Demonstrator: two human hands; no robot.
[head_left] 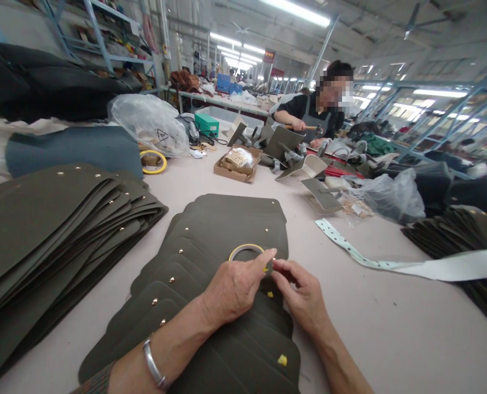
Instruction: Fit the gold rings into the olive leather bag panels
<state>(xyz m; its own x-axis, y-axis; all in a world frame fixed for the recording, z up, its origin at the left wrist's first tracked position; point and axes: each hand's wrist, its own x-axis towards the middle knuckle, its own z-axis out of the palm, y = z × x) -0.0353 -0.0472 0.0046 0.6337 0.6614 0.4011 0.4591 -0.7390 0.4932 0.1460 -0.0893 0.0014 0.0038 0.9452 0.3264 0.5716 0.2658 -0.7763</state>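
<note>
Dark olive panels (227, 219) lie fanned out in overlapping layers, with small metal studs along their left side and near the top right. A roll of yellow tape (247, 248) rests on them, partly hidden by my left hand (237, 284), which has a silver bangle at the wrist. Its fingers are pressed together at a panel's right edge, beside a bit of yellow tape. Close against it, my right hand (303, 293) pinches at the same edge; what lies between its fingertips is too small to name. Small yellow tape pieces (282, 360) stick to lower panels.
A pile of olive panels (54, 219) stands at left, another (461, 241) at right. A pale strip (391, 265) crosses the right side. Beyond are a cardboard box (235, 172), another tape roll (164, 164) and plastic bags (149, 123). A person (309, 112) holds a hammer across the table.
</note>
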